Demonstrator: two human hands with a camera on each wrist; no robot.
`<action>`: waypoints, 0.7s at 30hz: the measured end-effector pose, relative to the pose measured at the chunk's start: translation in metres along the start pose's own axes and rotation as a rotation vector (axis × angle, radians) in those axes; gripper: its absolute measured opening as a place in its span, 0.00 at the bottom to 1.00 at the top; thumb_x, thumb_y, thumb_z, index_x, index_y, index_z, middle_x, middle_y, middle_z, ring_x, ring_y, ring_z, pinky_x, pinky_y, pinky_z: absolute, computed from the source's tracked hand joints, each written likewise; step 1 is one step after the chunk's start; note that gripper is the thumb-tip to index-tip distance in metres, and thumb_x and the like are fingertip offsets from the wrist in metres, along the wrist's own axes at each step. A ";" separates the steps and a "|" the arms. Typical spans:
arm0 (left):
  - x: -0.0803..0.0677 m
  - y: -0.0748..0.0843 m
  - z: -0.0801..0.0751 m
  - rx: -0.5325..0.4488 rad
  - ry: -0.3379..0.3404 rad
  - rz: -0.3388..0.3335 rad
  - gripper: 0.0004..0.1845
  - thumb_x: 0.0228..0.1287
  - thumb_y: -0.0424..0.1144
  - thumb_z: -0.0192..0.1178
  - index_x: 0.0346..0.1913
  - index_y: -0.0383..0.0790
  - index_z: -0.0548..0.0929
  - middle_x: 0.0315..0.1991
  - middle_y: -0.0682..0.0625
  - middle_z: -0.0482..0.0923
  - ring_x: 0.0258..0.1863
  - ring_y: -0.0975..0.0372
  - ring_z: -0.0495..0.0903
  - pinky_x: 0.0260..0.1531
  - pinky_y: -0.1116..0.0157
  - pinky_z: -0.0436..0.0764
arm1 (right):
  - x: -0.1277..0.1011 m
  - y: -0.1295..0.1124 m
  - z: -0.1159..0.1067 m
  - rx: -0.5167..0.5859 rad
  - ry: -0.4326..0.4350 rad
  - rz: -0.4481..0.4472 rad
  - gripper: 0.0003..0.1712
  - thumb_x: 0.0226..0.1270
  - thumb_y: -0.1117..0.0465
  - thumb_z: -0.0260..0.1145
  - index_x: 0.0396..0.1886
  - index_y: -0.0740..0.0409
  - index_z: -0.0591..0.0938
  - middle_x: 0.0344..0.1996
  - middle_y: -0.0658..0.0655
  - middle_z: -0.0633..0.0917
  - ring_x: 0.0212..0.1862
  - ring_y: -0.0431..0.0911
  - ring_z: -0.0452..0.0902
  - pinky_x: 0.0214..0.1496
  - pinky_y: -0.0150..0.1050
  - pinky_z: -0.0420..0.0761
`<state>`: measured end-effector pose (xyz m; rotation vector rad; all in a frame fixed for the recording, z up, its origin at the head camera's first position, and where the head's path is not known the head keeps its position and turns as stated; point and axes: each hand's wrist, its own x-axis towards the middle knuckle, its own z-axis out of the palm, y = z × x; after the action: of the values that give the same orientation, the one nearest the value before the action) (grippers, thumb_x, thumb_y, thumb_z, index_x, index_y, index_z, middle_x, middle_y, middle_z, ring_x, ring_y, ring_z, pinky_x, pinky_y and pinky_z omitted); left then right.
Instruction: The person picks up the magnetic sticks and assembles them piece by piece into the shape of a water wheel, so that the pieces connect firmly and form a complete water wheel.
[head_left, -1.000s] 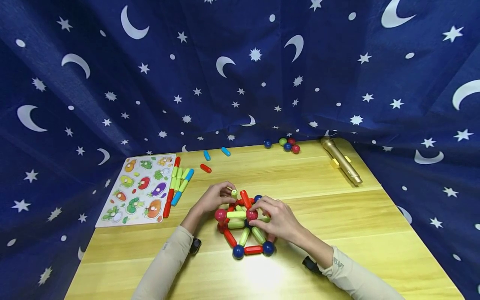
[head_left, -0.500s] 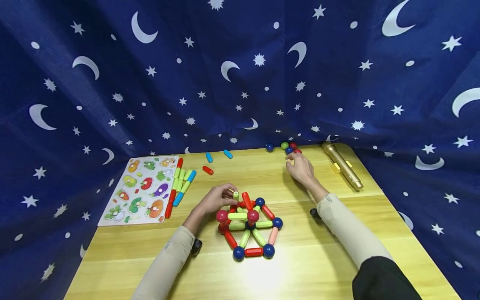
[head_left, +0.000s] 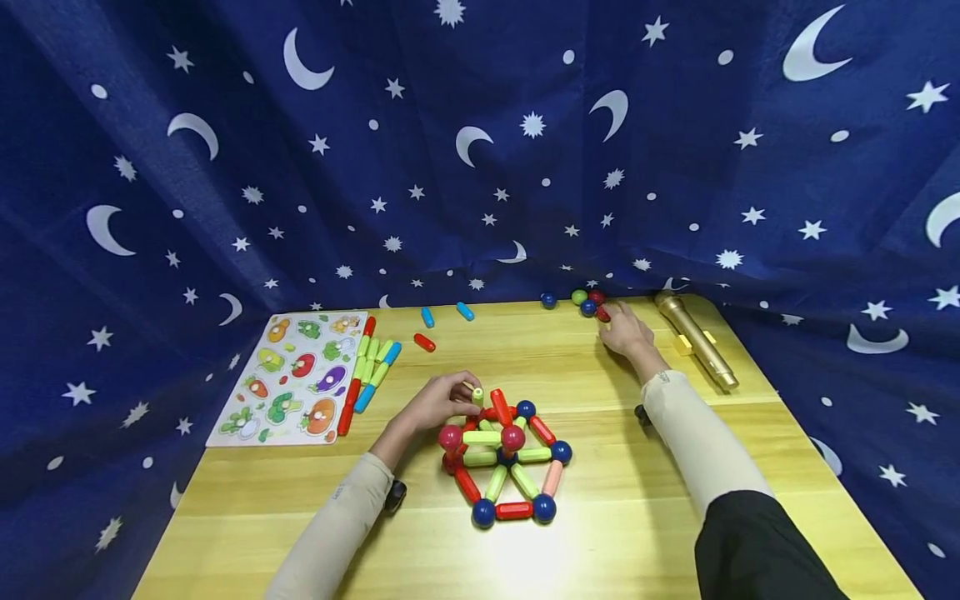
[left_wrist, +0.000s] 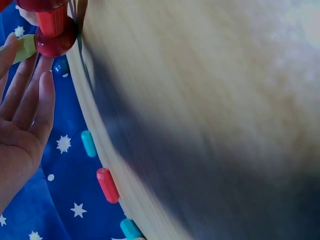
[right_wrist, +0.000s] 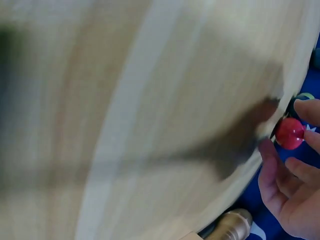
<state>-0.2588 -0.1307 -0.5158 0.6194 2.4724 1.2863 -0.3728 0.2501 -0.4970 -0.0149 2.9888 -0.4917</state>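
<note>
A construction of magnetic rods and balls (head_left: pixel 513 510) lies in the middle of the table, with blue balls at several corners and light green spokes inside. Two red balls (head_left: pixel 513 438) stand raised above its base, joined by a light green rod. At its far left side, my left hand (head_left: pixel 438 404) pinches another light green rod (head_left: pixel 477 397) between thumb and fingers; the left wrist view shows this green rod (left_wrist: pixel 25 47) beside a red ball. Far off on the right, my right hand (head_left: pixel 628 332) curls its fingertips about a loose red ball (right_wrist: pixel 290 133).
Loose blue, green and red balls (head_left: pixel 579 297) cluster beside the right hand. A gold microphone (head_left: pixel 697 340) lies to the right. On the left are a vegetable puzzle board (head_left: pixel 225 435) and several rods (head_left: pixel 375 377). Two blue rods and a red rod (head_left: pixel 424 342) lie farther back.
My right hand has left the construction's raised red ball and reached away to the loose balls at the back. My left hand stays at the green rod. The head view has shifted slightly.
</note>
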 end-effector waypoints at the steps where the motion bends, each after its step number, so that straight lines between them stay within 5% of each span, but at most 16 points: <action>1: -0.001 0.000 0.000 0.001 -0.001 0.002 0.13 0.59 0.38 0.68 0.46 0.47 0.80 0.41 0.50 0.86 0.44 0.61 0.85 0.47 0.62 0.82 | -0.001 0.000 0.001 -0.002 0.014 0.005 0.35 0.68 0.54 0.52 0.74 0.55 0.60 0.73 0.68 0.57 0.66 0.72 0.63 0.57 0.68 0.70; 5: -0.002 0.001 -0.002 0.003 -0.006 0.008 0.13 0.59 0.38 0.68 0.46 0.46 0.80 0.41 0.49 0.86 0.44 0.61 0.85 0.47 0.62 0.82 | -0.004 -0.002 0.006 0.004 0.120 0.021 0.29 0.67 0.52 0.57 0.66 0.54 0.69 0.62 0.67 0.72 0.56 0.70 0.73 0.49 0.66 0.74; 9: -0.002 0.001 -0.003 -0.003 -0.006 0.010 0.13 0.59 0.38 0.68 0.46 0.46 0.80 0.41 0.49 0.86 0.43 0.61 0.84 0.47 0.63 0.82 | -0.006 -0.004 0.008 0.023 0.192 0.041 0.28 0.63 0.52 0.62 0.63 0.52 0.70 0.56 0.67 0.74 0.50 0.71 0.76 0.44 0.64 0.75; 21: 0.001 0.001 -0.003 -0.005 -0.006 -0.007 0.13 0.59 0.38 0.69 0.46 0.46 0.80 0.41 0.50 0.86 0.43 0.62 0.84 0.47 0.63 0.82 | -0.015 -0.015 0.011 0.016 0.194 -0.026 0.24 0.64 0.50 0.65 0.59 0.48 0.77 0.49 0.66 0.84 0.47 0.67 0.80 0.37 0.59 0.77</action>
<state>-0.2606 -0.1316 -0.5130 0.6114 2.4638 1.2856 -0.3569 0.2327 -0.5005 -0.0046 3.1776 -0.5501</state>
